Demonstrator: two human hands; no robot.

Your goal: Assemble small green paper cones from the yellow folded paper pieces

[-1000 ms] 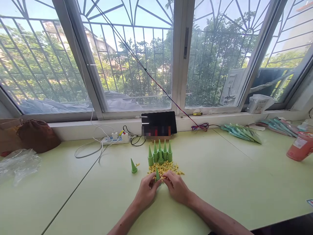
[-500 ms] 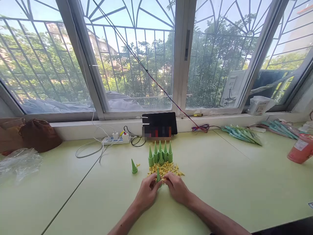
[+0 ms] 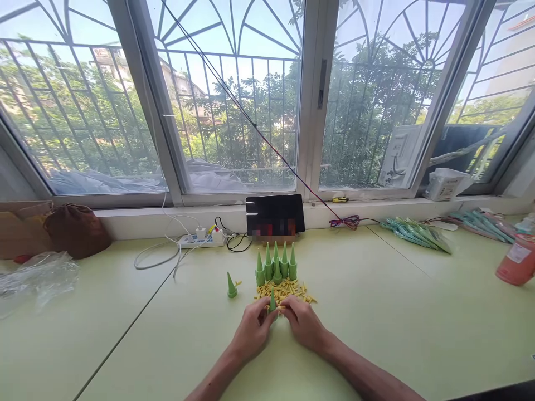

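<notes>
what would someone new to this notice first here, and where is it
Probably the cluster of green cones standing just below the centre of the view, right behind a scatter of yellow pieces. Nearer the viewer, the left hand holds another green cone, with the right hand close beside it. Bright windows fill the upper half.

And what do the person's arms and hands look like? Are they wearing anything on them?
The left hand and right hand are bare: no gloves. No sleeve, watch or bracelet shows on the left forearm or right forearm. The left one has a small dark spot.
</notes>
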